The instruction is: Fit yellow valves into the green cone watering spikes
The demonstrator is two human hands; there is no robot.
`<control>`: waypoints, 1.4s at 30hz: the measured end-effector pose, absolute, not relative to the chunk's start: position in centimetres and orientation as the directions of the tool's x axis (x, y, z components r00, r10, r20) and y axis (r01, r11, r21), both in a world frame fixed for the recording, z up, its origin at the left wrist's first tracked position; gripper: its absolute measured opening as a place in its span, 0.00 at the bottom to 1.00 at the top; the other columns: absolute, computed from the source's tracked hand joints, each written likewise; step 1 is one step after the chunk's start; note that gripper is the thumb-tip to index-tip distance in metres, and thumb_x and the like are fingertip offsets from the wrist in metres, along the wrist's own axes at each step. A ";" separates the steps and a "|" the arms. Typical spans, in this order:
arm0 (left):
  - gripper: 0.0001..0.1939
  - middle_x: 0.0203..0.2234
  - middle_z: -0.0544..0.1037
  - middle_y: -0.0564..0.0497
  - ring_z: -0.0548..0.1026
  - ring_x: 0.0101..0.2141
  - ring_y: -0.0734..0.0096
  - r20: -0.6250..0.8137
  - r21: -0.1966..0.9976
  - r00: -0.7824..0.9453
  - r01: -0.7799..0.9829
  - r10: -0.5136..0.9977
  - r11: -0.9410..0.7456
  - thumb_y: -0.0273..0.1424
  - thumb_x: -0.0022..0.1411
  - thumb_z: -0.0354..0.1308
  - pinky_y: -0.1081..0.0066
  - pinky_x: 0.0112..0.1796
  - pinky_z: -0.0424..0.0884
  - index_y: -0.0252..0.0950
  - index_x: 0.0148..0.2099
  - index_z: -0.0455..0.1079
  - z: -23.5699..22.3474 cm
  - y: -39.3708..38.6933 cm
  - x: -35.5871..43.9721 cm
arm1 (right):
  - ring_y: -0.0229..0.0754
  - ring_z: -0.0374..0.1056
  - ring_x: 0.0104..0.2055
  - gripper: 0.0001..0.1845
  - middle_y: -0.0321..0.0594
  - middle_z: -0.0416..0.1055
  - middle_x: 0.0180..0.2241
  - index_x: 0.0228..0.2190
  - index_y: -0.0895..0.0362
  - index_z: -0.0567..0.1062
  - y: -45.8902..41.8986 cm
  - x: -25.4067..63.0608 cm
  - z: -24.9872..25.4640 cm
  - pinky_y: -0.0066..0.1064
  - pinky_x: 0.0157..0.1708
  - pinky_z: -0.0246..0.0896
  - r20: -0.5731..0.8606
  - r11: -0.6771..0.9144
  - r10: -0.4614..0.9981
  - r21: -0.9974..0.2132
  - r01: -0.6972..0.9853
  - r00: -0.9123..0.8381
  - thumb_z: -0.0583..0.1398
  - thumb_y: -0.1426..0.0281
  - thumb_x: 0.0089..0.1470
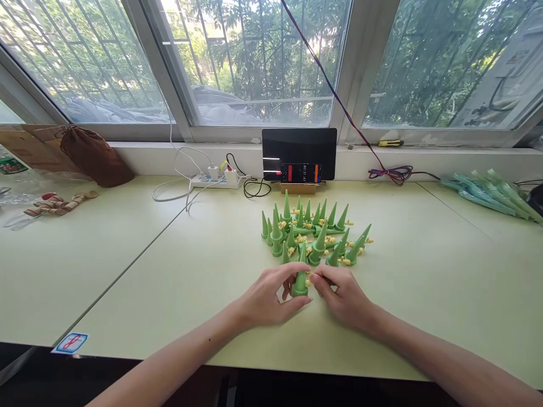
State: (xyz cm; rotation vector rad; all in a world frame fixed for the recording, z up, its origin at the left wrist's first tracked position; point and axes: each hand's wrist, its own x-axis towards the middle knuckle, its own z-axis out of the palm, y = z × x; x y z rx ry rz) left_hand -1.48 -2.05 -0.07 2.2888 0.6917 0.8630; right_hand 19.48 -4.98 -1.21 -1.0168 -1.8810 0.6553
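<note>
A green cone-shaped spike [300, 280] stands upright on the pale green table [169, 265], base down. My left hand [267, 297] wraps its fingers round the spike's base from the left. My right hand [343, 297] pinches at the spike's right side, where a small yellow valve part [309, 281] sticks out. Just behind my hands stands a cluster of several more green spikes [314, 234] with yellow valves, most upright, some lying down.
A phone [301, 173] leans against a dark tablet [299, 148] at the window sill. A white power strip [216, 180] with cables lies to the left. A brown bag [95, 155] sits far left, teal wrapped items [492, 195] far right.
</note>
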 end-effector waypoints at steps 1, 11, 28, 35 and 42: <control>0.22 0.32 0.75 0.53 0.69 0.27 0.75 0.407 0.650 0.666 0.270 0.625 -0.711 0.32 0.63 0.64 0.74 0.31 0.70 0.39 0.58 0.66 -0.2 -2.1 -1.5 | 0.35 0.54 0.22 0.19 0.30 0.59 0.20 0.24 0.54 0.62 -5.0 19.5 -1.2 0.28 0.23 0.50 0.430 0.515 0.855 -0.765 0.386 -0.289 0.52 0.67 0.69; 0.23 0.30 0.72 0.55 0.69 0.26 0.76 0.417 0.695 0.619 0.254 0.665 -0.672 0.30 0.62 0.64 0.76 0.30 0.72 0.38 0.58 0.65 -0.1 -1.9 -1.2 | 0.36 0.51 0.23 0.19 0.30 0.57 0.21 0.26 0.55 0.66 -4.6 19.4 -1.1 0.29 0.24 0.47 0.326 0.403 0.908 -0.852 0.334 -0.264 0.52 0.64 0.69; 0.23 0.26 0.63 0.59 0.63 0.27 0.76 0.260 0.889 0.614 0.148 0.745 -0.433 0.33 0.62 0.64 0.77 0.28 0.66 0.36 0.57 0.65 0.8 -1.8 -1.0 | 0.37 0.56 0.25 0.11 0.32 0.62 0.23 0.30 0.56 0.70 -5.0 19.6 -0.9 0.29 0.25 0.50 0.344 0.438 0.888 -0.834 0.335 -0.305 0.56 0.69 0.65; 0.23 0.27 0.64 0.58 0.64 0.27 0.76 0.285 0.854 0.620 0.182 0.731 -0.488 0.32 0.62 0.64 0.76 0.29 0.67 0.36 0.57 0.64 0.5 -1.7 -1.0 | 0.36 0.54 0.24 0.12 0.32 0.61 0.23 0.27 0.56 0.67 -5.0 19.5 -0.7 0.29 0.25 0.48 0.336 0.434 0.888 -0.839 0.328 -0.314 0.55 0.70 0.65; 0.25 0.28 0.67 0.58 0.68 0.27 0.76 0.334 0.773 0.638 0.235 0.694 -0.589 0.31 0.62 0.64 0.76 0.30 0.70 0.40 0.59 0.63 -0.3 -1.8 -1.2 | 0.37 0.54 0.25 0.14 0.32 0.60 0.23 0.26 0.56 0.67 -5.0 19.5 -0.4 0.29 0.25 0.47 0.253 0.349 0.910 -0.895 0.277 -0.327 0.56 0.69 0.65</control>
